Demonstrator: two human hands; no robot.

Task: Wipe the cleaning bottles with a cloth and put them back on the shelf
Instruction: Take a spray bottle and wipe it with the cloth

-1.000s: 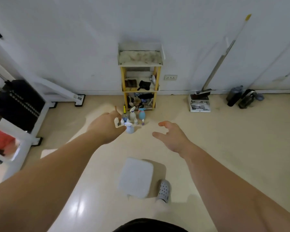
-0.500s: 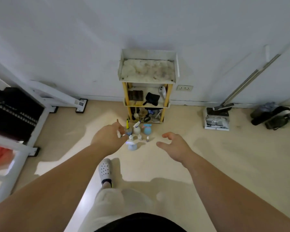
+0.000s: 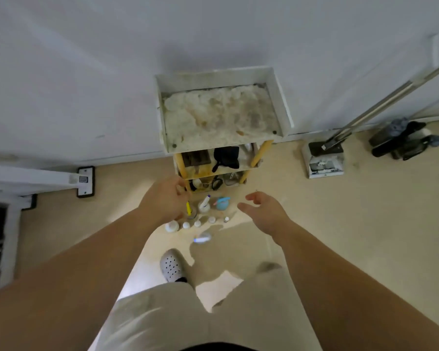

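Several cleaning bottles stand on the floor before a small yellow-framed shelf (image 3: 261, 154). Among them are a white spray bottle (image 3: 204, 203), a round blue bottle (image 3: 222, 203) and a yellow-capped bottle (image 3: 189, 211). A row of small white bottles (image 3: 186, 225) stands nearer to me, and one clear bottle (image 3: 202, 239) lies apart from it. My left hand (image 3: 162, 201) hovers above the left end of the group, fingers loosely curled, holding nothing. My right hand (image 3: 264, 211) hangs to the right of the bottles with relaxed fingers, also holding nothing. I cannot make out the cloth.
The shelf's white top tray (image 3: 279, 97) is stained and its lower levels hold dark items. A floor cleaner (image 3: 325, 158) leans on the wall at right, beside dark bags (image 3: 403, 140). A white frame foot (image 3: 85, 181) lies at left. My grey clog (image 3: 171, 264) is below the bottles.
I have stepped closer to the shelf, so it and the bottles appear larger. The white cloth seen on the floor earlier has passed out of sight beneath my legs. Both hands stay stretched forward, holding nothing.
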